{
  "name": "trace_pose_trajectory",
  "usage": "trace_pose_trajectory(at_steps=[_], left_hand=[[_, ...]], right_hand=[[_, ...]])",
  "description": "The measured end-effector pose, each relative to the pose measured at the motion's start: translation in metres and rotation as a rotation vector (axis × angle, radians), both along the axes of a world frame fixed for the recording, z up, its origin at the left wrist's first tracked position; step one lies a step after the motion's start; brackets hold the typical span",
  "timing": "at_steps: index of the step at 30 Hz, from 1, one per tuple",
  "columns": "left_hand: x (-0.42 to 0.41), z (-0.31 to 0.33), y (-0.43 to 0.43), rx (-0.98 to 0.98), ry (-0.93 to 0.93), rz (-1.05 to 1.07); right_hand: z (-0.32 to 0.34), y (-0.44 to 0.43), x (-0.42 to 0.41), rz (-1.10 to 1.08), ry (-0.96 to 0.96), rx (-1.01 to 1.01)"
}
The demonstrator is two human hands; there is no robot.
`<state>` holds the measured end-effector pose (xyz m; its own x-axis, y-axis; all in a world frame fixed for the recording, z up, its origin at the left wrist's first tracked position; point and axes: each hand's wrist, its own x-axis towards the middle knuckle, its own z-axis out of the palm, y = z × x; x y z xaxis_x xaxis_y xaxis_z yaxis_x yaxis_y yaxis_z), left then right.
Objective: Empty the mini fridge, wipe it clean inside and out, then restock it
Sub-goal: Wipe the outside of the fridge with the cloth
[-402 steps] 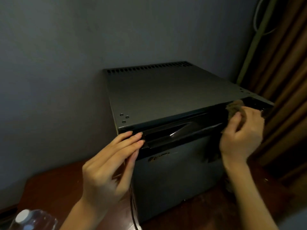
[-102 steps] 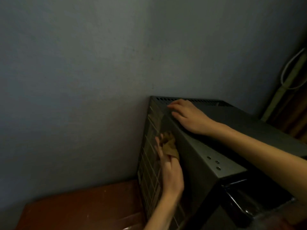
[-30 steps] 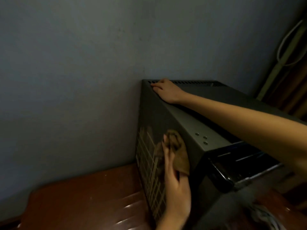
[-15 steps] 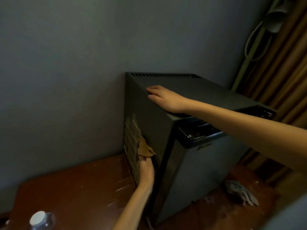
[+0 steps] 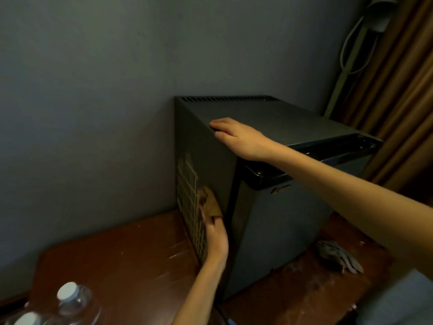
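The dark grey mini fridge (image 5: 288, 116) stands on a reddish wooden table (image 5: 121, 256) against the wall, with its door closed. My left hand (image 5: 216, 235) presses a brown cloth (image 5: 212, 206) against the lower part of the fridge's left side, fingers straight behind it. A pale grid pattern (image 5: 187, 195) shows on that side panel beside the cloth. My right hand (image 5: 239, 137) lies flat on the fridge's top near its left edge, holding nothing.
Two capped clear water bottles (image 5: 70, 296) stand at the table's near left corner. A crumpled grey glove (image 5: 339, 256) lies on the table right of the fridge. A brown curtain (image 5: 403, 109) and a hanging white cable (image 5: 349, 55) are at the far right.
My left hand has slid the cloth down and forward along the fridge's left side. My right hand came forward along the top edge from the rear vents. The view pulled back, revealing bottles and glove.
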<state>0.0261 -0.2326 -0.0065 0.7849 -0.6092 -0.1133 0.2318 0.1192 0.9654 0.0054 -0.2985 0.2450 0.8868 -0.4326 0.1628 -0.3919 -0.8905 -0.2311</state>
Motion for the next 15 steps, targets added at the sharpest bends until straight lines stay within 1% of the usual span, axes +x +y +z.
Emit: trace_pose_trajectory(at_steps=[2,3,4,5,6,9,10,11,12,13,14,15], left_hand=[[-0.009,-0.045,0.011,0.219,0.197,-0.066],[-0.013,-0.056,0.015,0.281,0.280,-0.080],[-0.017,-0.060,0.018,0.290,0.324,-0.093],[-0.021,-0.054,0.021,0.246,0.309,-0.100],[-0.025,-0.038,0.024,0.173,0.254,-0.105],[-0.026,0.034,0.024,-0.099,-0.066,-0.080],[-0.024,0.058,0.022,-0.163,-0.176,-0.065],[-0.019,0.073,0.017,-0.204,-0.240,-0.050],[-0.011,0.078,0.011,-0.234,-0.257,-0.039],[-0.002,0.074,0.005,-0.247,-0.230,-0.015],[0.007,0.060,0.000,-0.225,-0.160,0.013],[0.013,0.037,-0.003,-0.154,-0.063,0.024]], right_hand=[[0.000,0.002,0.000,-0.006,-0.004,-0.011],[0.000,0.003,-0.001,-0.007,-0.005,-0.015],[0.000,0.005,-0.003,-0.008,-0.002,-0.021],[-0.002,0.007,-0.006,-0.007,0.007,-0.030],[-0.003,0.008,-0.009,-0.004,0.019,-0.039],[-0.004,0.011,-0.017,0.015,0.032,-0.050],[-0.003,0.012,-0.018,0.017,0.026,-0.047],[-0.003,0.012,-0.018,0.017,0.021,-0.044],[-0.003,0.012,-0.018,0.017,0.020,-0.041],[-0.003,0.012,-0.018,0.017,0.020,-0.042],[-0.004,0.011,-0.018,0.018,0.021,-0.046],[-0.004,0.011,-0.017,0.018,0.021,-0.052]])
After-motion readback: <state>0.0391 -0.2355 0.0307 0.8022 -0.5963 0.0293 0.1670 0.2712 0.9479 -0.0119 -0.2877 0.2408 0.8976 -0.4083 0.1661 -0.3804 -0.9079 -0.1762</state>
